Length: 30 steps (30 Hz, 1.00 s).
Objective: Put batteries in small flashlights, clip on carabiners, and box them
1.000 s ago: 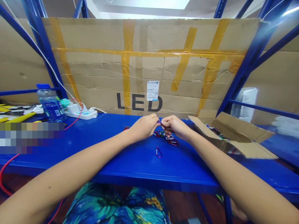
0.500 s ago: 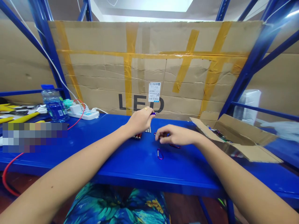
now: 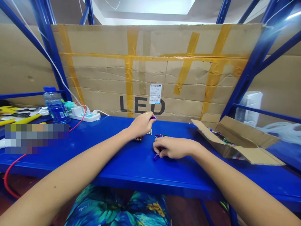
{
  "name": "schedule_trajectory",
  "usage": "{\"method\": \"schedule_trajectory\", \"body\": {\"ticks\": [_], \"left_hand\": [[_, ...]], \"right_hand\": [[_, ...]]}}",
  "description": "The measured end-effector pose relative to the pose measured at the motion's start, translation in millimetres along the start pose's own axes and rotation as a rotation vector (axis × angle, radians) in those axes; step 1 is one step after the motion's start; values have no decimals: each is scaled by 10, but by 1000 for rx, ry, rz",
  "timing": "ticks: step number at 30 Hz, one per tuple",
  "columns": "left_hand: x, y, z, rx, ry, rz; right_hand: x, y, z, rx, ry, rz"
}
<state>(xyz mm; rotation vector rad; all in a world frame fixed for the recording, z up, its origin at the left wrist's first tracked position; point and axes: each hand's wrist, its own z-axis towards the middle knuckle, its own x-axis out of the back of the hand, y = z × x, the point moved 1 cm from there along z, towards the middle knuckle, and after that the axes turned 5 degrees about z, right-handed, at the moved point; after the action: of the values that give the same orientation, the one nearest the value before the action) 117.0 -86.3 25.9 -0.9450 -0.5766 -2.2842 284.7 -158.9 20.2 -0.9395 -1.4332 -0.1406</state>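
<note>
My left hand is closed on a small purple item, most of it hidden by the fingers. Lower and to the right, the fingertips of my right hand pinch a purple carabiner at the blue tabletop. More carabiners, red and green, lie just behind my right hand, partly covered by it. Beneath my left hand are dark red cylinders side by side, and small silvery pieces in rows beside them.
An open cardboard box with small items inside stands at the right. At the left are a bottle, a white power strip, a red cable and yellow-handled tools. A large cardboard sheet stands behind the blue table.
My right hand has moved down toward the near edge and has taken hold of the purple carabiner that lay loose. My left hand still holds the purple item.
</note>
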Motion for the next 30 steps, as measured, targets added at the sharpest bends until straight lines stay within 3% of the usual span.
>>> {"method": "schedule_trajectory", "body": {"ticks": [3, 8, 9, 15, 22, 30], "left_hand": [[10, 14, -8, 9, -19, -62], [42, 44, 4, 22, -53, -170], [43, 49, 6, 17, -60, -187], [4, 97, -14, -43, -117, -265], [-12, 158, -27, -18, -19, -284], [-67, 143, -54, -86, 28, -231]], "right_hand": [[19, 32, 18, -7, 94, 86], [268, 192, -37, -113, 565, 231], [314, 223, -52, -139, 605, 276], [369, 297, -56, -138, 598, 501], [291, 360, 44, 59, 616, 1054], [244, 314, 101, 27, 750, 1116]]}}
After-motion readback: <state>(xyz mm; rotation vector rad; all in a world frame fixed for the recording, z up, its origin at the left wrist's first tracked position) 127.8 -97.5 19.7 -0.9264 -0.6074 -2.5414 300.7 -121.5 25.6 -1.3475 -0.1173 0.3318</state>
